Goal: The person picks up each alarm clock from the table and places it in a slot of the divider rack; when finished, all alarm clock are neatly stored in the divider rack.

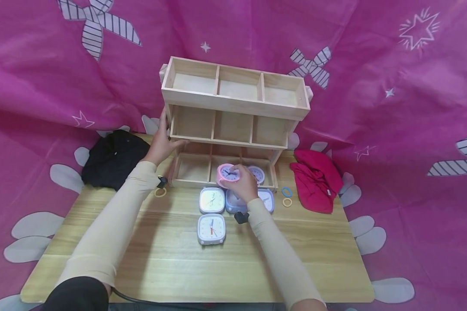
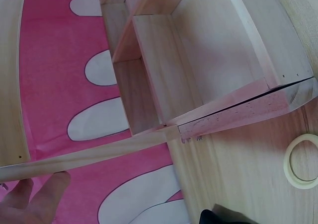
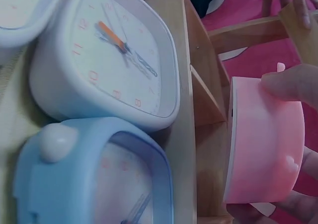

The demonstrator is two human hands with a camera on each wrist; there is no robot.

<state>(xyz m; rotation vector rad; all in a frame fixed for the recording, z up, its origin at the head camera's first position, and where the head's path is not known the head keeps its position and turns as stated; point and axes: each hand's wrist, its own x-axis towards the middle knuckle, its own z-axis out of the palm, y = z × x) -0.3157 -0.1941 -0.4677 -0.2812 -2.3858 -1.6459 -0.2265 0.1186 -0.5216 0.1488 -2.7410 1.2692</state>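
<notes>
A three-tier wooden shelf point(image 1: 233, 100) with divided trays stands at the back of the table. My left hand point(image 1: 160, 147) holds its left side, fingertips on a wooden slat point(image 2: 99, 153) in the left wrist view. My right hand point(image 1: 244, 185) grips a pink round alarm clock point(image 1: 225, 176) by its rim, over the bottom tray's middle compartment. A round pale-purple clock point(image 1: 257, 172) sits in that tray's right compartment. In front lie a white square clock point(image 1: 212, 199), a blue clock point(image 3: 74, 169) partly hidden by my right hand, and a lavender clock point(image 1: 266, 199). Another white clock point(image 1: 211, 229) lies nearer me.
Black cloth point(image 1: 114, 157) lies at the table's back left, red cloth point(image 1: 317, 181) at the right. A blue ring point(image 1: 286, 188) and a yellow ring point(image 1: 287, 205) are near the red cloth. Another yellow ring point(image 2: 287, 159) is by the shelf's left foot. A pink curtain point(image 1: 373, 108) hangs behind.
</notes>
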